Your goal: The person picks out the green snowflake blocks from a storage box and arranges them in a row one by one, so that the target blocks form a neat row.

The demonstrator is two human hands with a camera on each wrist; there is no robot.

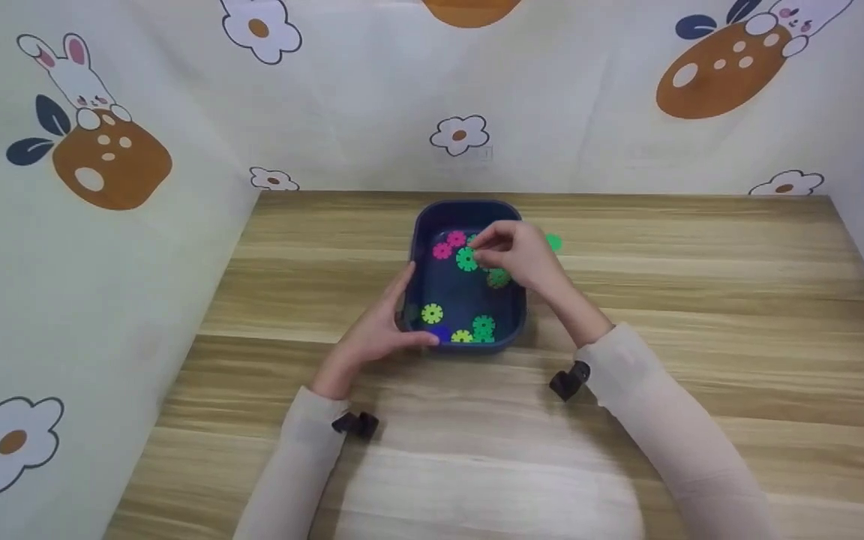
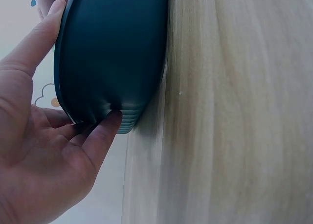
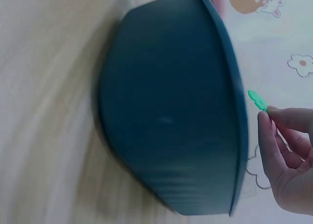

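Observation:
My right hand (image 1: 526,255) is over the dark blue plastic tub (image 1: 464,346), pinching a green notched building disc (image 1: 467,259) between thumb and fingertips. In the right wrist view that green disc (image 3: 257,100) shows nearly edge-on above the tub rim (image 3: 230,62). The left hand (image 1: 379,326) holds the tub at its near left corner, thumb on the near rim and fingers along the left side. Close up in the left wrist view, this hand (image 2: 54,150) has fingertips against the ridged outer wall of the tub (image 2: 112,48).
Inside the tub are pink discs (image 1: 442,250), yellow discs (image 1: 432,313), a blue disc (image 1: 441,333) and green discs (image 1: 484,325). Another green disc (image 1: 554,242) lies right of the tub on the wooden table (image 1: 702,300). A printed curtain (image 1: 372,90) hangs behind.

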